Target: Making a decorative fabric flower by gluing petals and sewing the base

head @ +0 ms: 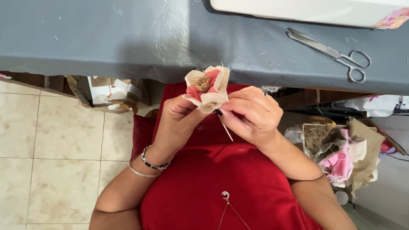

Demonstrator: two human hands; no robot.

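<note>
Cream-and-red fabric flower (pixel 207 88) is being pinched at its base from both sides. Left hand (pixel 178 121) is clamping the lower left edge between thumb and fingertips; right hand (pixel 251 114) is closing on the lower right, dark-polished thumbnail sitting just under the petals. Flower is sticking up above both grips, petals opening toward the camera, a tuft of straw-like fibre in the middle. Thin pale stem or stick (pixel 226 132) is running down from the base, between the two hands and over the red lap (pixel 213 183).

Left wrist is wearing a beaded bracelet (pixel 154 162) and a plain bangle just behind it.

Flower is hovering at the near edge of the grey table (pixel 128 38), not touching it. Metal scissors (pixel 332 54) are lying on the table well to the right. Box of burlap, pink fabric and fibre scraps (pixel 341 151) is sitting beside the right forearm. Cardboard box with white rolls (pixel 108 93) is sitting under the table, left side, on the tiled floor.
</note>
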